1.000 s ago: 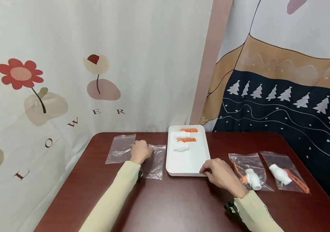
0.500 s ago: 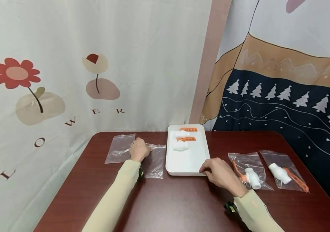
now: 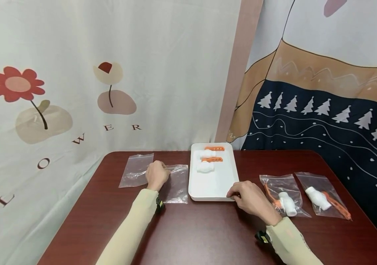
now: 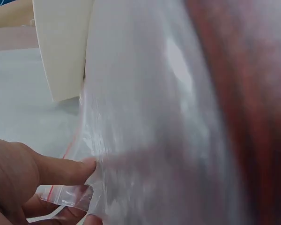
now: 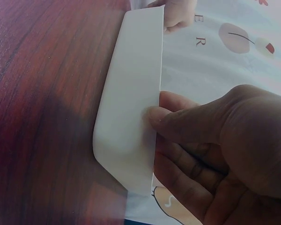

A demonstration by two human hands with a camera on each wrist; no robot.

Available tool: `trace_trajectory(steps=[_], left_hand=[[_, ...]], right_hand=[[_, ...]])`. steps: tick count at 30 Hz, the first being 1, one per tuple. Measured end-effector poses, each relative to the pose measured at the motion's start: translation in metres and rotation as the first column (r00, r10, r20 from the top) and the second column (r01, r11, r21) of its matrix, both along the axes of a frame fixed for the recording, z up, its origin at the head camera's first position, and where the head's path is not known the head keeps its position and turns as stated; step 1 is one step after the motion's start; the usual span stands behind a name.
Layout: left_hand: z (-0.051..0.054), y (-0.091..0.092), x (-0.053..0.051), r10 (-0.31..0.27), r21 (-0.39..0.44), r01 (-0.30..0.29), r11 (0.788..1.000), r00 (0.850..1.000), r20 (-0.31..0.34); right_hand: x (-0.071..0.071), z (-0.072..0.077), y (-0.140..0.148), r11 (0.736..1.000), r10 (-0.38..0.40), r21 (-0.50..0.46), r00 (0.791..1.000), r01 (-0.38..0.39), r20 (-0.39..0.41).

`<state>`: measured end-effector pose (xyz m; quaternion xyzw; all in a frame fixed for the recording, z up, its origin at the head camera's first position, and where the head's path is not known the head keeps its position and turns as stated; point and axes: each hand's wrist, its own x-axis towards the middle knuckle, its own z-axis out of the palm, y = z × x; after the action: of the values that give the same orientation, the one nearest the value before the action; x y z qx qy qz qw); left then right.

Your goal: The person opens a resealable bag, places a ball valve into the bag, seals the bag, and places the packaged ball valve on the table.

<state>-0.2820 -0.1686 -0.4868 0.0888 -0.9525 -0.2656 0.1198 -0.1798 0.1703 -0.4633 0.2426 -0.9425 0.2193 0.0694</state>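
My left hand [image 3: 157, 176] pinches the upper left corner of a clear zip bag [image 3: 177, 186] that lies flat just left of the white tray. In the left wrist view, thumb and fingers hold the bag [image 4: 136, 131] near its red seal line. A second clear zip bag [image 3: 132, 173] lies left of that hand. My right hand [image 3: 249, 197] grips the near right corner of the white tray [image 3: 213, 187], its thumb on the outer wall [image 5: 131, 79]. Inside the tray are two white pipe fittings [image 3: 205, 167] and two orange perforated handles [image 3: 212, 159].
At the right of the brown table [image 3: 188, 235] lie two zip bags. The nearer one holds a white fitting [image 3: 287, 204] and an orange handle; the farther holds another white fitting [image 3: 318, 198] and an orange handle [image 3: 337, 205]. A printed curtain [image 3: 175, 73] hangs behind the table.
My left hand has shifted slightly left and nearer, with its grasp now at the bag's corner. The right hand stays on the tray, and the head view has turned a little.
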Motion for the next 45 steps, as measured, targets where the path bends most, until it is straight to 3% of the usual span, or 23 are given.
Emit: trace_trajectory(steps=[6, 10, 16, 23, 29, 38, 43, 45], left_hand=[[0.001, -0.002, 0.009, -0.031, 0.134, 0.033, 0.990, 0.999, -0.013], [0.005, -0.003, 0.013, -0.057, 0.262, 0.061, 0.963, 0.998, -0.024], [0.013, -0.001, 0.018, -0.075, 0.359, 0.095, 0.928, 0.995, -0.069], [0.025, 0.002, 0.030, -0.098, 0.400, 0.142, 0.906, 0.987, -0.128], [0.034, 0.008, 0.041, -0.137, 0.409, 0.219, 0.886, 0.966, -0.221], [0.048, 0.013, 0.057, -0.146, 0.450, 0.282, 0.847, 0.938, -0.314], [0.059, 0.013, 0.065, -0.151, 0.428, 0.308, 0.850, 0.920, -0.362], [0.065, 0.013, 0.067, -0.162, 0.437, 0.325, 0.839, 0.915, -0.368]], right_hand=[[0.001, 0.000, 0.000, 1.000, 0.004, -0.007, 1.000, -0.004, -0.008], [0.000, 0.000, -0.001, 1.000, 0.003, -0.012, 1.000, -0.004, -0.004], [-0.001, 0.000, 0.001, 1.000, 0.007, -0.013, 1.000, -0.007, -0.003], [-0.001, -0.001, 0.003, 0.999, 0.030, -0.027, 0.999, -0.030, -0.013], [0.000, 0.000, 0.004, 0.998, 0.037, -0.042, 0.999, -0.038, -0.014], [-0.001, 0.000, 0.004, 0.998, 0.050, -0.042, 0.999, -0.050, 0.004], [-0.002, -0.001, 0.004, 0.998, 0.043, -0.053, 0.999, -0.041, 0.033], [-0.002, -0.001, 0.005, 0.998, 0.042, -0.057, 0.998, -0.039, 0.048]])
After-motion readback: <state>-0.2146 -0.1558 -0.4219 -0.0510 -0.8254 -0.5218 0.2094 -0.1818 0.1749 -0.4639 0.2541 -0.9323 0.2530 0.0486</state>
